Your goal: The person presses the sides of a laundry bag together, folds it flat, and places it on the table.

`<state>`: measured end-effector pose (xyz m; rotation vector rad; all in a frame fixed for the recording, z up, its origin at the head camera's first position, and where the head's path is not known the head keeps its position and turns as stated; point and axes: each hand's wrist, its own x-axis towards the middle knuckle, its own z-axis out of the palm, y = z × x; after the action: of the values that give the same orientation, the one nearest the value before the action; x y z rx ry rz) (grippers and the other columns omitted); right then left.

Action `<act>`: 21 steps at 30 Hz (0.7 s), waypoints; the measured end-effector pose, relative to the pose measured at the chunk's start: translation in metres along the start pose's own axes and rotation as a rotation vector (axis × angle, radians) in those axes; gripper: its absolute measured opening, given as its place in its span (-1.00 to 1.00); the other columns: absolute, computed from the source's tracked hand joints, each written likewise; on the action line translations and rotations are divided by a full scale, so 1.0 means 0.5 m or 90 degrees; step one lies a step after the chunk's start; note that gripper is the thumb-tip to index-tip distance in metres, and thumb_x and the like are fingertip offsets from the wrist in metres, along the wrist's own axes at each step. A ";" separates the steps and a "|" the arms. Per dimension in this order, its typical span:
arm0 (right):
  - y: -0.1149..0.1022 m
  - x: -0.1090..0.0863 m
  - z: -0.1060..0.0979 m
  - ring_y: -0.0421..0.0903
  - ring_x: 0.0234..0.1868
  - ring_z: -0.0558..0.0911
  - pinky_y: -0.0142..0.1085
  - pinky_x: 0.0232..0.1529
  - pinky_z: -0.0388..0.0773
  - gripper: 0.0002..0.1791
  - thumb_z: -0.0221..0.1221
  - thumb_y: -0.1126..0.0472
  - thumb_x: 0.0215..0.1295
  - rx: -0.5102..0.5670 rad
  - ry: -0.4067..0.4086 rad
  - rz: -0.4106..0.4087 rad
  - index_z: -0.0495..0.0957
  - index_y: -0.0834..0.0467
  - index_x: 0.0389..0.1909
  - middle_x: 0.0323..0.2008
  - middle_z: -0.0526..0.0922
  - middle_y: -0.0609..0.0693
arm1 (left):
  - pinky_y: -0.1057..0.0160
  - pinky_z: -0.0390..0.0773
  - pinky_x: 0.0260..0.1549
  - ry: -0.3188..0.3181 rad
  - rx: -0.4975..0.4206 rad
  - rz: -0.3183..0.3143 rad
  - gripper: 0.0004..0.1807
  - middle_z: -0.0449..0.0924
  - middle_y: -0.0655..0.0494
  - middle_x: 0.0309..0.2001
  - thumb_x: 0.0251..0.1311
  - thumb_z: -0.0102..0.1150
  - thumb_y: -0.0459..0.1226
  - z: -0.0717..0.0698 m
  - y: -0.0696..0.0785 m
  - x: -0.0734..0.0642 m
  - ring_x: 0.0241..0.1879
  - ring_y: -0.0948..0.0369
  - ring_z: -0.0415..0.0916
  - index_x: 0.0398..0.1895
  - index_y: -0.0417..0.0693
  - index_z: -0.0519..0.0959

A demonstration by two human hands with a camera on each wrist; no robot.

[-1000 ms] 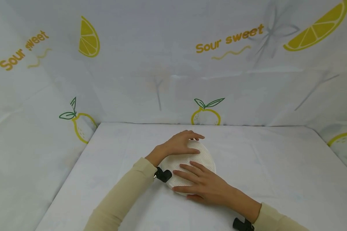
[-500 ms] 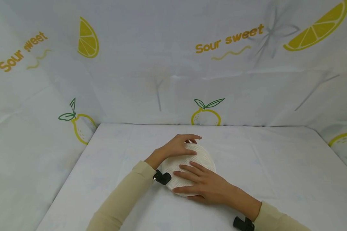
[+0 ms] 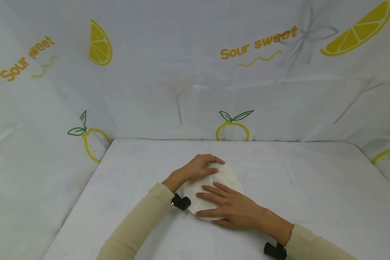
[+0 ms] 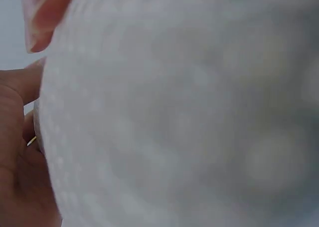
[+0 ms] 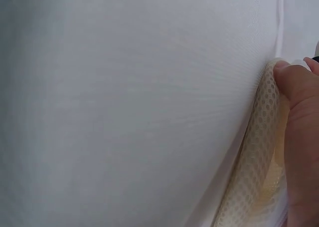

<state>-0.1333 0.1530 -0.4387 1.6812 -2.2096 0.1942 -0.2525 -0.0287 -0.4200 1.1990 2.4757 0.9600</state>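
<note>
A round white mesh bag [image 3: 227, 178], shaped like a low dome, stands on the white-covered table between both hands. My left hand [image 3: 196, 168] reaches over its far left side, holding it at the far rim with the thumb lying on the mesh. In the left wrist view the blurred mesh [image 4: 149, 102] fills most of the picture. From the near right, my right hand [image 3: 232, 207] grips the bag, its fingers spread over the top and its thumb low at the near edge. The right wrist view shows the bag's honeycomb mesh side [image 5: 254, 147] beside the thumb.
A white cloth [image 3: 299, 187] covers the table. Behind it hangs a white curtain [image 3: 143, 90] printed with lemons and lettering. Black cameras are strapped to the left wrist [image 3: 182, 202] and the right wrist [image 3: 274, 251].
My left hand has come slightly nearer and to the left along the far rim, its raised fingers lowering toward the bag. The right hand has stayed almost still.
</note>
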 end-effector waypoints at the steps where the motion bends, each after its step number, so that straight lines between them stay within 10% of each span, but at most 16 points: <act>1: 0.001 -0.001 0.000 0.10 0.41 0.15 0.05 0.31 0.10 -0.47 0.14 -0.03 0.34 0.005 -0.002 0.000 0.35 -0.23 0.34 0.42 0.17 0.04 | 0.20 0.24 0.22 0.000 -0.002 0.001 -0.64 0.50 0.22 0.17 0.32 0.14 -0.21 0.001 -0.004 -0.002 0.24 0.22 0.32 0.17 0.09 0.55; 21: 0.007 0.002 0.008 0.12 0.42 0.11 0.08 0.31 0.06 -0.52 -0.05 -0.12 0.45 0.050 -0.018 0.005 0.33 -0.22 0.35 0.43 0.15 0.05 | 0.25 0.11 0.29 -0.006 0.017 0.049 -0.58 0.34 0.20 0.32 0.46 -0.14 -0.31 0.020 -0.033 -0.017 0.35 0.27 0.14 0.32 0.09 0.41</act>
<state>-0.1376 0.1519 -0.4415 1.7272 -2.2572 0.2639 -0.2526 -0.0383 -0.4391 1.3137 2.4595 0.9413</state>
